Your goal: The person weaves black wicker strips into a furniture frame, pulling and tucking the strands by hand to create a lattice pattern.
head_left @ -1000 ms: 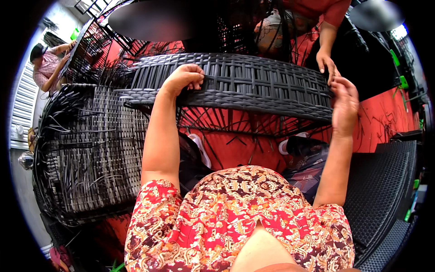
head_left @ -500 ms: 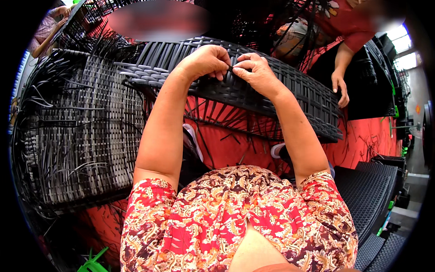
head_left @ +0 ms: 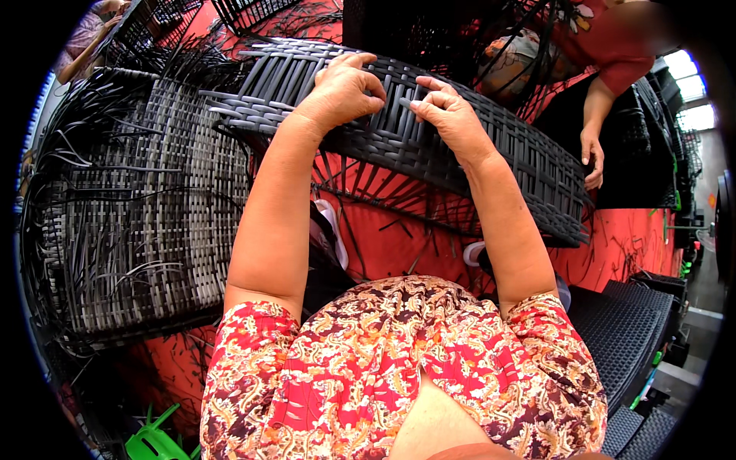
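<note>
A long curved panel of woven dark grey wicker (head_left: 529,157) lies across in front of me, with both hands over its upper middle part. My left hand (head_left: 345,93) is bent over the weave, thumb and forefinger curled together; whatever is between them is hidden. To its right, my right hand (head_left: 452,119) pinches a short grey wicker strand (head_left: 405,102) at the thumb, the forefinger stretched out above it. A narrow gap separates the two hands. Below them run the panel's thick braided lower band and, under it, loose dark strands.
A larger grey and black woven piece (head_left: 153,207) with loose strand ends stands at the left. At the upper right a co-worker's hand (head_left: 592,157) rests by the panel's end. Red floor (head_left: 391,249) with strand scraps, black textured panels (head_left: 621,326) and a green plastic object (head_left: 157,438) surround me.
My hands have moved apart from the spot where their fingertips met. The panel shows slightly lower and further right in view, and so does the co-worker's hand.
</note>
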### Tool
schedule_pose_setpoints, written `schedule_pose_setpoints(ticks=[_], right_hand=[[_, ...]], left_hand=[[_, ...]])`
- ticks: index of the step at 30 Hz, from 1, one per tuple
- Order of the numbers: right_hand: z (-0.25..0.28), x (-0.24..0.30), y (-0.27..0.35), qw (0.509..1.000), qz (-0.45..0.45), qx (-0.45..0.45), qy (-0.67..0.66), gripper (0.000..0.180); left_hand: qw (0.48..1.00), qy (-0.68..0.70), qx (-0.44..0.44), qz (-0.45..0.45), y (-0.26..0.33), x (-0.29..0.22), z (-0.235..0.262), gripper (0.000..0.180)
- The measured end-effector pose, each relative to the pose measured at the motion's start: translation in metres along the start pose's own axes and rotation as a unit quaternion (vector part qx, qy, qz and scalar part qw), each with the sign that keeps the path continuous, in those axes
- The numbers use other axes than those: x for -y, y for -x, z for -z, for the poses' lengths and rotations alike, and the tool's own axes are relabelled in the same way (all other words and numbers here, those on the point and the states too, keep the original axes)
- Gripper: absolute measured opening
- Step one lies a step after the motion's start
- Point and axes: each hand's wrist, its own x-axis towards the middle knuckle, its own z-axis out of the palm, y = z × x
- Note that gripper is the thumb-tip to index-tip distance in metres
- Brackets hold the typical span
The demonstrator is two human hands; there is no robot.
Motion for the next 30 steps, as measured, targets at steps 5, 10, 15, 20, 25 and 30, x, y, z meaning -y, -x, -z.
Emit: schedule_pose_setpoints(ticks=[5, 10, 15, 20, 25, 30], right_hand=[[0.008, 0.007, 0.007, 0.997, -0.027, 0.023, -0.071, 0.020], [0.013, 0.003, 0.008, 0.996, -0.024, 0.042, -0.081, 0.020], [0.015, 0.005, 0.011, 0.996, -0.024, 0.041, -0.079, 0.022], [0.017, 0.008, 0.010, 0.995, -0.025, 0.048, -0.081, 0.021], [0.015, 0.002, 0.008, 0.996, -0.026, 0.043, -0.080, 0.021], [0.015, -0.006, 0.009, 0.996, -0.025, 0.036, -0.077, 0.022]], left_hand=[[0.999, -0.017, 0.049, 0.004, -0.001, -0.010, -0.007, 0.017], [0.998, -0.008, 0.057, 0.002, -0.004, -0.010, -0.012, 0.020], [0.998, -0.003, 0.054, 0.015, -0.004, -0.013, -0.014, 0.021], [0.998, -0.007, 0.045, 0.049, -0.008, -0.018, -0.020, 0.027], [0.995, -0.055, 0.031, 0.076, -0.012, -0.025, -0.027, 0.029], [0.994, -0.044, 0.043, 0.088, -0.013, -0.026, -0.030, 0.027]])
